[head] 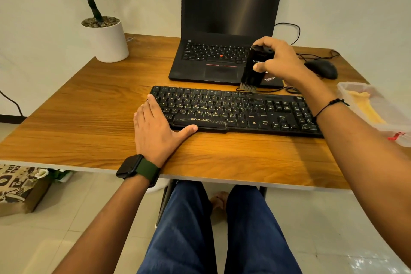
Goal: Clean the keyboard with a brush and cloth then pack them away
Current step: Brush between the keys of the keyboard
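A black keyboard (235, 111) with dusty keys lies across the middle of the wooden table (89, 118). My left hand (155, 128) lies flat on the table against the keyboard's left end, thumb along its front edge. My right hand (278, 60) grips a black brush (253, 69) held upright, bristles down, just above the keyboard's top row near the middle. A yellow cloth (364, 107) lies inside a clear plastic box (347, 93) at the table's right edge.
An open black laptop (224, 29) stands behind the keyboard. A black mouse (322, 69) with cables sits at the back right. A white plant pot (109, 40) stands at the back left. My legs are under the table.
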`<state>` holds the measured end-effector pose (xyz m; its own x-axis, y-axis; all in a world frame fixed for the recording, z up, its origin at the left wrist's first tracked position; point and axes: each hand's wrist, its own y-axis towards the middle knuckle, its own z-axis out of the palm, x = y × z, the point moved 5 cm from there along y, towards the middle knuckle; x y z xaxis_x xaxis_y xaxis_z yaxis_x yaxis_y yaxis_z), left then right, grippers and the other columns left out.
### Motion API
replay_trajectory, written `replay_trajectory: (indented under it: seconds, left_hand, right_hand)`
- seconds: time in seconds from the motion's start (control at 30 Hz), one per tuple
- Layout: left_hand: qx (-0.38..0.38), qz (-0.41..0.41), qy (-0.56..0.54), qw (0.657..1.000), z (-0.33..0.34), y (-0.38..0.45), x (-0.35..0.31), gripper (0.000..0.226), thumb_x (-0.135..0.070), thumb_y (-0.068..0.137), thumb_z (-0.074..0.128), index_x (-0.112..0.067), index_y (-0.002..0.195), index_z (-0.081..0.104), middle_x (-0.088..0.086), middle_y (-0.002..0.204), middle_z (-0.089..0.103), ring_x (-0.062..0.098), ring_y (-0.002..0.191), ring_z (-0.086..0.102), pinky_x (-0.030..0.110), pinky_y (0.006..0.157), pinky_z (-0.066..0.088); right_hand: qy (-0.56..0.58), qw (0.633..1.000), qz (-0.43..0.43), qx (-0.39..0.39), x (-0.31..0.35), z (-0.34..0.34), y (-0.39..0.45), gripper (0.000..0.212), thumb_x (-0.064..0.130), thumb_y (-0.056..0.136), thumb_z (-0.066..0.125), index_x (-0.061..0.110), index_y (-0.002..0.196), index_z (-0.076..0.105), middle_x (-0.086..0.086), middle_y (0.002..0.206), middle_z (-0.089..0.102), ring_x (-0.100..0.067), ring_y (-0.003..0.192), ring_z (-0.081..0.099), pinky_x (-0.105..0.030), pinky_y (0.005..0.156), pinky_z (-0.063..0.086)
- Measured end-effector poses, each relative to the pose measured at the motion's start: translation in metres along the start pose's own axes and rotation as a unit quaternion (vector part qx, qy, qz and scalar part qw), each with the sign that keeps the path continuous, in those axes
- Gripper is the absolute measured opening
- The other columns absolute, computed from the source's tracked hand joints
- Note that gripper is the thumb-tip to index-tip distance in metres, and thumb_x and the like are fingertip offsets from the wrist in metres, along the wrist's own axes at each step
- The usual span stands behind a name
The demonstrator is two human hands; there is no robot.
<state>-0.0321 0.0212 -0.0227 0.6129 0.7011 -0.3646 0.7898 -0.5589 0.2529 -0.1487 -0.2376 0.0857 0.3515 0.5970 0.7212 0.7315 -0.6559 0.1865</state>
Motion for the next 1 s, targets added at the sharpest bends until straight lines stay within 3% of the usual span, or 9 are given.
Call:
replay_trajectory:
  seconds: [0.07, 0.17, 0.27, 0.43, 0.53, 0.67, 0.83, 0.93, 1.0]
  left_hand:
    - [0.001, -0.001, 0.001, 1.000, 0.000, 0.000, 0.000, 0.133, -0.086, 0.049, 0.033, 0.002, 0.145, 0.005, 0.023, 0.148, 0.024, 0.035, 0.138, 0.023, 0.045, 0.115, 0.018]
    - [0.000, 0.000, 0.002, 1.000, 0.000, 0.001, 0.000, 0.133, -0.086, 0.049, 0.033, 0.002, 0.145, 0.006, 0.024, 0.147, 0.026, 0.035, 0.137, 0.024, 0.045, 0.115, 0.019]
    - [-0.005, 0.001, -0.002, 1.000, -0.001, 0.000, -0.001, 0.132, -0.084, 0.050, 0.037, 0.003, 0.145, 0.007, 0.024, 0.146, 0.027, 0.036, 0.136, 0.025, 0.046, 0.114, 0.020]
    - [-0.003, -0.002, -0.001, 1.000, -0.001, 0.000, 0.000, 0.133, -0.085, 0.050, 0.036, 0.002, 0.145, 0.006, 0.024, 0.148, 0.026, 0.036, 0.137, 0.024, 0.046, 0.115, 0.019]
    - [-0.001, -0.003, -0.001, 1.000, -0.001, 0.000, 0.000, 0.133, -0.085, 0.050, 0.035, 0.002, 0.145, 0.005, 0.024, 0.148, 0.024, 0.036, 0.138, 0.023, 0.045, 0.115, 0.018]
    - [-0.002, 0.000, 0.002, 1.000, 0.000, 0.000, 0.001, 0.133, -0.086, 0.049, 0.033, 0.002, 0.145, 0.005, 0.024, 0.149, 0.024, 0.035, 0.138, 0.023, 0.045, 0.115, 0.018]
    - [0.000, -0.003, -0.001, 1.000, -0.001, 0.000, 0.000, 0.133, -0.085, 0.050, 0.035, 0.001, 0.146, 0.004, 0.023, 0.149, 0.023, 0.035, 0.138, 0.021, 0.045, 0.115, 0.018]
    - [-0.002, -0.001, 0.000, 1.000, -0.001, 0.000, 0.000, 0.132, -0.085, 0.050, 0.034, 0.002, 0.146, 0.004, 0.023, 0.149, 0.023, 0.035, 0.138, 0.021, 0.045, 0.115, 0.018]
    - [0.000, 0.000, 0.000, 1.000, -0.001, 0.000, 0.000, 0.132, -0.084, 0.051, 0.035, 0.002, 0.146, 0.003, 0.023, 0.150, 0.022, 0.035, 0.139, 0.021, 0.045, 0.116, 0.017]
  right_hand:
    - [-0.021, 1.000, -0.014, -0.016, 0.001, 0.003, -0.001, 0.046, -0.001, 0.078, 0.066, 0.021, 0.117, 0.055, -0.001, 0.114, 0.053, -0.025, 0.108, 0.051, -0.042, 0.084, 0.053]
    - [-0.013, 1.000, 0.009, 0.005, 0.000, 0.011, -0.004, 0.047, -0.003, 0.079, 0.065, 0.022, 0.117, 0.054, -0.003, 0.115, 0.052, -0.022, 0.105, 0.050, -0.039, 0.079, 0.055]
    - [0.019, 0.999, 0.030, 0.040, 0.000, 0.012, -0.004, 0.045, -0.006, 0.079, 0.062, 0.024, 0.112, 0.056, -0.006, 0.116, 0.053, -0.028, 0.104, 0.055, -0.045, 0.075, 0.058]
    - [0.020, 0.999, -0.008, -0.027, 0.009, 0.009, 0.001, 0.045, -0.002, 0.079, 0.065, 0.020, 0.117, 0.055, 0.002, 0.110, 0.051, -0.020, 0.102, 0.050, -0.032, 0.073, 0.054]
    - [-0.001, 1.000, -0.014, -0.015, 0.009, 0.022, 0.001, 0.045, 0.000, 0.080, 0.065, 0.020, 0.119, 0.054, 0.001, 0.112, 0.051, -0.018, 0.102, 0.048, -0.024, 0.069, 0.049]
    - [0.016, 0.999, 0.015, 0.024, 0.010, 0.025, 0.003, 0.046, -0.004, 0.079, 0.064, 0.022, 0.116, 0.055, -0.001, 0.112, 0.051, -0.023, 0.103, 0.053, -0.037, 0.070, 0.058]
    - [0.017, 1.000, -0.021, -0.015, 0.021, 0.024, 0.009, 0.043, 0.000, 0.079, 0.065, 0.022, 0.114, 0.055, -0.001, 0.114, 0.052, -0.023, 0.106, 0.051, -0.033, 0.071, 0.057]
    - [-0.002, 1.000, -0.028, 0.004, 0.021, 0.037, 0.009, 0.044, 0.001, 0.078, 0.066, 0.022, 0.116, 0.055, 0.000, 0.111, 0.052, -0.023, 0.107, 0.051, -0.042, 0.081, 0.056]
    - [-0.004, 1.000, -0.012, 0.029, 0.021, 0.042, 0.008, 0.046, 0.000, 0.079, 0.065, 0.023, 0.118, 0.054, -0.003, 0.115, 0.052, -0.024, 0.107, 0.052, -0.041, 0.077, 0.057]
